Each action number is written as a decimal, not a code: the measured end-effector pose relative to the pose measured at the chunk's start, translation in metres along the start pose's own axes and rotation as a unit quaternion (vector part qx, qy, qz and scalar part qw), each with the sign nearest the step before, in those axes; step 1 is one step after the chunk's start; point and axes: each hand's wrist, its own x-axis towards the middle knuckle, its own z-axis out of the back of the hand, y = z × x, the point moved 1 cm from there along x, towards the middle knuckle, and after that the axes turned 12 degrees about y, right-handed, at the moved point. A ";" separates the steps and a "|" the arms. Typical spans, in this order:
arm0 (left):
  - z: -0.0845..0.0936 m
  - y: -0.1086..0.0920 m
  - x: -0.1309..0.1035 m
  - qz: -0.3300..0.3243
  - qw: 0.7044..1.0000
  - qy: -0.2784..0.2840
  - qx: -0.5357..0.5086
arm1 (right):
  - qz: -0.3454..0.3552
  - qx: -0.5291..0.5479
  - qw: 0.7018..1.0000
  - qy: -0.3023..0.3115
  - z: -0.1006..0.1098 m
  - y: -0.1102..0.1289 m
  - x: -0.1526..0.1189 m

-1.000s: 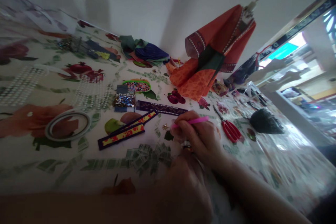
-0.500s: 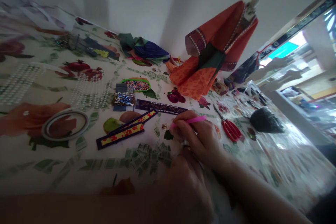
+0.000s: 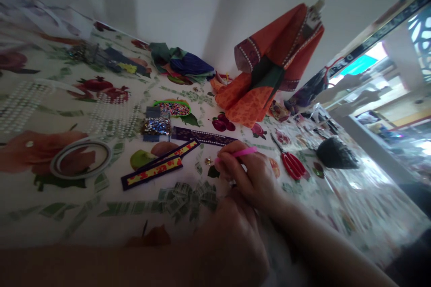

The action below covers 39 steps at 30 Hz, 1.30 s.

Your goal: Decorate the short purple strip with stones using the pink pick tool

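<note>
My right hand [image 3: 254, 177] is closed around a thin pink stick-shaped tool [image 3: 245, 151], its fingertips pinched near the tool's left end. Just below it, almost touching, my left hand [image 3: 235, 237] is curled shut in deep shadow; whatever its fingers hold is hidden. A small cluster of shiny beads [image 3: 208, 160] lies left of my right fingertips. Behind it stretches a dark strip with a row of white beads [image 3: 205, 136]. Farther left, two dark-edged strips with yellow and red floral fabric [image 3: 153, 172] cross each other.
A roll of tape [image 3: 81, 159], pearl strings [image 3: 116, 114], a sequined piece [image 3: 156, 126] and a green-rimmed tray of beads [image 3: 173, 108] lie left. Red-handled scissors [image 3: 292, 165] and a black bundle [image 3: 337, 153] lie right. An orange-red doll-sized garment on a stand [image 3: 269, 67] rises behind.
The whole view has shifted slightly, so things appear a little farther left. Both hands keep nearly the same pose, and the pink tool stays in my right hand.
</note>
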 end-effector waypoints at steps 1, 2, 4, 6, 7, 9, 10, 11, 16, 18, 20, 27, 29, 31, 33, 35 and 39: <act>0.002 0.001 -0.001 0.006 1.000 -0.005 0.020 | 0.000 -0.002 1.000 -0.001 0.000 0.000 0.000; 0.003 0.001 -0.001 0.012 0.999 -0.014 0.041 | 0.002 -0.005 1.000 -0.002 -0.001 0.000 0.000; 0.003 0.001 -0.002 0.018 0.997 -0.038 0.068 | 0.007 -0.015 1.000 -0.011 0.000 0.001 -0.001; 0.002 0.000 -0.002 0.021 0.995 -0.057 0.074 | 0.006 -0.021 0.999 -0.024 0.001 0.001 -0.002; 0.001 -0.001 -0.002 0.022 0.995 -0.061 0.069 | 0.004 -0.019 0.999 -0.028 0.001 0.002 -0.003; 0.000 -0.001 -0.002 0.017 0.996 -0.062 0.059 | 0.001 -0.011 0.999 -0.035 0.002 0.002 -0.004; 0.000 -0.001 -0.002 0.016 0.996 -0.062 0.055 | 0.003 -0.008 0.999 -0.035 0.002 0.002 -0.004; 0.000 -0.001 -0.002 0.012 0.997 -0.062 0.051 | 0.007 -0.006 0.999 -0.035 0.002 0.002 -0.004; 0.001 0.001 -0.001 0.008 0.998 -0.048 0.032 | 0.013 -0.011 0.999 -0.048 0.004 0.002 -0.005; 0.001 0.002 -0.001 0.005 0.999 -0.044 0.022 | 0.013 -0.009 0.999 -0.050 0.005 0.003 -0.005; 0.001 0.002 -0.001 0.000 0.999 -0.042 0.009 | 0.013 0.001 0.999 -0.050 0.006 0.005 -0.006; -0.006 -0.003 0.000 0.020 0.999 -0.048 -0.002 | -0.004 0.096 0.993 -0.074 0.009 0.005 -0.010; -0.008 -0.004 0.000 0.025 0.998 -0.061 0.004 | -0.017 0.146 0.985 -0.087 0.009 0.002 -0.010; -0.009 -0.005 0.000 0.026 0.997 -0.077 0.013 | -0.031 0.209 0.973 -0.091 0.009 -0.003 -0.011; -0.009 -0.006 0.001 0.026 0.995 -0.090 0.023 | -0.044 0.281 0.955 -0.087 0.009 -0.008 -0.011; -0.010 -0.007 0.003 0.026 0.994 -0.098 0.031 | -0.054 0.346 0.933 -0.087 0.008 -0.011 -0.010; -0.010 -0.008 0.003 0.031 0.993 -0.110 0.034 | -0.069 0.412 0.901 -0.117 0.009 -0.013 -0.007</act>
